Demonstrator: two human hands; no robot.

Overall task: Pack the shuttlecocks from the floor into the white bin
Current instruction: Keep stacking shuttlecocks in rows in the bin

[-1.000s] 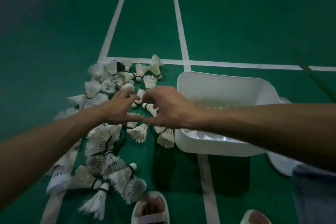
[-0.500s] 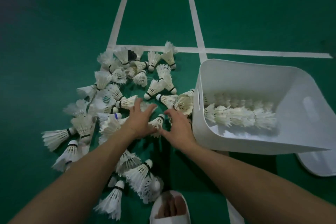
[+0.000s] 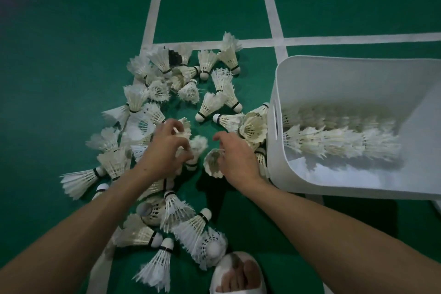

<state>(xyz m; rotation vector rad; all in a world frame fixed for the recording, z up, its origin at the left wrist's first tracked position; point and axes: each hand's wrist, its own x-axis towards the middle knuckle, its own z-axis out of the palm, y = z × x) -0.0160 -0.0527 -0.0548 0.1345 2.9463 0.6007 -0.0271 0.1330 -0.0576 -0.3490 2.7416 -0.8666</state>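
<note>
Head view: a green court floor (image 3: 71, 31) crossed by white lines (image 3: 157, 7) carries a loose scatter of shuttlecocks (image 3: 207, 105), most lying on their sides and many touching or overlapping.

The left hand (image 3: 164, 148) is down in the middle of the scatter. Its fingers (image 3: 175, 126) are curled narrowly round a feathery shuttlecock (image 3: 186, 127), whose feather tips stick out past the fingertips. More shuttlecocks lie under and beside the palm.

The right hand (image 3: 235, 157) is just to the right of it, apart from the left. Its curled fingers hold a cupped shuttlecock (image 3: 212, 163), with the open feather skirt turned up toward the camera.

The white bin (image 3: 272, 126) stands on the floor at the right, tipped so its mouth faces the viewer, with its near left wall touching a few of the loose shuttlecocks. Inside it lies a nested row of shuttlecocks (image 3: 341, 143), stacked one into another along the bin's bottom.

At the lower edge, a foot in a white sandal (image 3: 238, 274) rests on the floor, just beside the nearest shuttlecocks.
</note>
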